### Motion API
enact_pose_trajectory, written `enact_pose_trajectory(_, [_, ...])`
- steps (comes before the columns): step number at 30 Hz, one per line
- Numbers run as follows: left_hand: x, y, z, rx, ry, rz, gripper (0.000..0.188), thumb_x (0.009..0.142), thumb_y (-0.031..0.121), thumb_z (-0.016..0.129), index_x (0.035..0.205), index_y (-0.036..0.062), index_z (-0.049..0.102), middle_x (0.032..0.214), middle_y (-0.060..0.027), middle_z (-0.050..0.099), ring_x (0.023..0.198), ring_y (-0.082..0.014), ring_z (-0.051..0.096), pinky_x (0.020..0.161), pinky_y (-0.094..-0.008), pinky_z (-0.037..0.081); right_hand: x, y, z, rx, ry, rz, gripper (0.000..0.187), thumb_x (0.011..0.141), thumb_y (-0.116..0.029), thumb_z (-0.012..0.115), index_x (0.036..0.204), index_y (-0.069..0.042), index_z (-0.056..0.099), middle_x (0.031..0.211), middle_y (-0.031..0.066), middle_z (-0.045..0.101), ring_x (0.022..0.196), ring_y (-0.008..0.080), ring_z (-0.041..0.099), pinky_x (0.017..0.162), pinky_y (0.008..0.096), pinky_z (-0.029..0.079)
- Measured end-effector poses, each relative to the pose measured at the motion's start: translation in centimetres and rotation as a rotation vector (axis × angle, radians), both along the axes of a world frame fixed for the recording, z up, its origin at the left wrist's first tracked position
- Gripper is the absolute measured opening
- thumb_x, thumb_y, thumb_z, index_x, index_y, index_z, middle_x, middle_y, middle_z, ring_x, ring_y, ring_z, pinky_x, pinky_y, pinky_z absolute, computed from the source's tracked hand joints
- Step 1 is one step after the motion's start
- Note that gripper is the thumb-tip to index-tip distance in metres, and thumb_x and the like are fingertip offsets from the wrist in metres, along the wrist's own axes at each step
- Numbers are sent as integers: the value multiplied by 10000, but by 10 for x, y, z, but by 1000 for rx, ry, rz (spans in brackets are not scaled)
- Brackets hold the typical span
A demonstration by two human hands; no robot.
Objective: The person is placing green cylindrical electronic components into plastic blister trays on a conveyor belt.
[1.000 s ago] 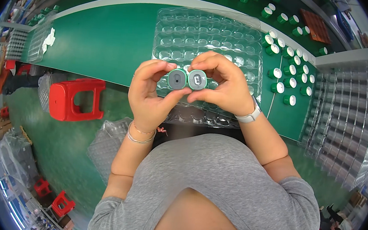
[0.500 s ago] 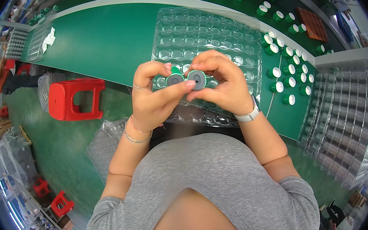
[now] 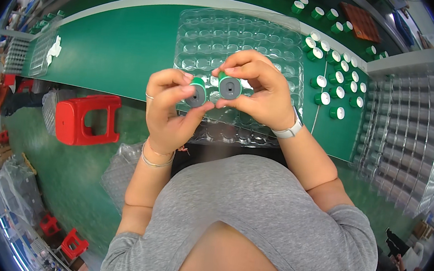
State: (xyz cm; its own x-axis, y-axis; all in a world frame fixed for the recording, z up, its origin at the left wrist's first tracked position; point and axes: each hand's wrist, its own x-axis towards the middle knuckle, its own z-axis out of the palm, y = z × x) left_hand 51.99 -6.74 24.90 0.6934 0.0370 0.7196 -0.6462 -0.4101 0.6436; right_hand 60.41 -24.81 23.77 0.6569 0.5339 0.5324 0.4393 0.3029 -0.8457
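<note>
Above the tray [image 3: 200,34], our left fingers [image 3: 168,94] pinch the left cylinder [image 3: 196,97] and our right fingers [image 3: 241,103] the right cylinder [image 3: 230,88], both, though small in view, seemingly light, stiff and slick, best gripped round the sides.

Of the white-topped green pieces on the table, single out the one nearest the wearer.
The lowest white-topped piece in the picture, right of the right hand; the others in its cluster stand farther back.
</note>
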Motion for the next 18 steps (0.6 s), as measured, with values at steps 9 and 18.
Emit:
enact_pose_trajectory(9, [3, -5, 0, -263, 83, -115, 644, 637, -64, 815, 1180, 74, 498, 1096, -96, 510, 992, -193, 545, 853, -331, 485, -4, 1, 0, -8, -4, 24, 502, 610, 37, 846, 1044, -68, 617, 1073, 108, 584, 981, 257, 651, 831, 358, 557])
enact_pose_trajectory(18, [1, -3, -1, -224, 65, -133, 673, 622, -64, 825, 1189, 78, 492, 1080, -83, 530, 991, -194, 556, 858, -345, 495, -5, 2, 2, -34, -20, 34, 513, 596, 13, 863, 1037, -67, 613, 1060, 111, 589, 969, 256, 654, 825, 363, 558])
